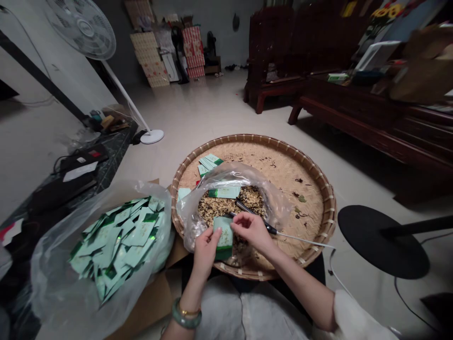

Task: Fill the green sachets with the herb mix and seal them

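The green and white packet (223,238) sits up over the middle of the round woven tray (253,156), and I can see both hands on it. The left hand (207,252) is closed on its left side. The right hand (252,231) pinches its top corner with the fingertips (234,226), so the two hands are close together. From here I can't tell if the right hand also grips the thin metal tool (300,240), which has a black handle and pokes out past the tray's right rim. Just behind the hands, on the tray, a clear plastic bag (272,198) lies open around a heap of dried leaves (230,208). One more packet (223,192) lies in that bag. A small stack of packets (209,164) sits near the tray's far rim. Left of the tray, a big plastic bag (60,278) is full of packets (116,245). A green bangle (186,314) is on the left wrist.
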`<state>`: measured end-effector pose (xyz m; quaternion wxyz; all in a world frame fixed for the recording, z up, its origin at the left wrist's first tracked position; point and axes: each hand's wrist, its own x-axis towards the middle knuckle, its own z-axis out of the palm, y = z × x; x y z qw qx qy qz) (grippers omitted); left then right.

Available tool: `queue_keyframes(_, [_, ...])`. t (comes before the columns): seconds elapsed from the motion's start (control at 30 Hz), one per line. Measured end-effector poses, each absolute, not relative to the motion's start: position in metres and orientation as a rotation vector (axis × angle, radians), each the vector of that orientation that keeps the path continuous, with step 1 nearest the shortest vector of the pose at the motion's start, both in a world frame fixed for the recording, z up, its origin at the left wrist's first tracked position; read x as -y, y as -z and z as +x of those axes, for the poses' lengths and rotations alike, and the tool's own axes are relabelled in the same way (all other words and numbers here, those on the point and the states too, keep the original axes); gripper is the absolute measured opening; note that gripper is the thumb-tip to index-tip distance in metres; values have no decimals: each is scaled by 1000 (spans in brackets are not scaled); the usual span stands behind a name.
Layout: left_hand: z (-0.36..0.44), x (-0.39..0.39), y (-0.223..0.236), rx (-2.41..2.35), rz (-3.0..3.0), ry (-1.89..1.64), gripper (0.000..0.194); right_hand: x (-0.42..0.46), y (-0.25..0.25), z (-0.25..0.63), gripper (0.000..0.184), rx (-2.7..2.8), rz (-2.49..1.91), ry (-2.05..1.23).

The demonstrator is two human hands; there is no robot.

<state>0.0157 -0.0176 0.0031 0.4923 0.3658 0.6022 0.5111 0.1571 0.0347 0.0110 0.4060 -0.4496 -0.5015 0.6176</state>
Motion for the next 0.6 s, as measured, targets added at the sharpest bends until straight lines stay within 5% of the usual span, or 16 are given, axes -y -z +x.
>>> queue_keyframes(0.6, [16,16,-10,-1307,695,-1084,45,-37,-10,161,27,1398,-1101,-1525])
